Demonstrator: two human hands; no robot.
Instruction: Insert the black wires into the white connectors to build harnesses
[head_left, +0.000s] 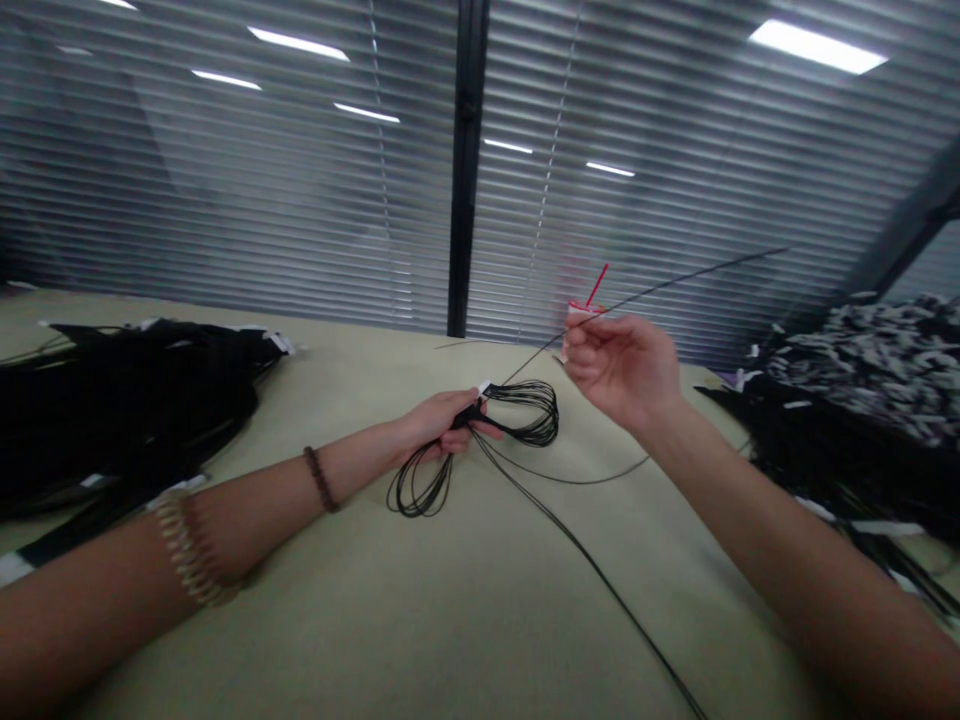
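Note:
My left hand [448, 418] is closed around the middle of a looped bundle of thin black cable [536, 412], whose loops stick out on both sides of the fist. A small white tag shows at my thumb. My right hand [619, 365] is raised to the right and pinches a single black strand [532, 358] that runs up from the bundle; its free end points up and right past my fingers. Other strands trail from the bundle down across the table toward the lower right.
On the pale table [360, 600], a heap of black cables [135, 400] with white tags lies at left. More black cables [840, 450] and a pile with light ends [885, 350] lie at right. A cup with a red straw [597, 285] stands behind my right hand, before window blinds [300, 200].

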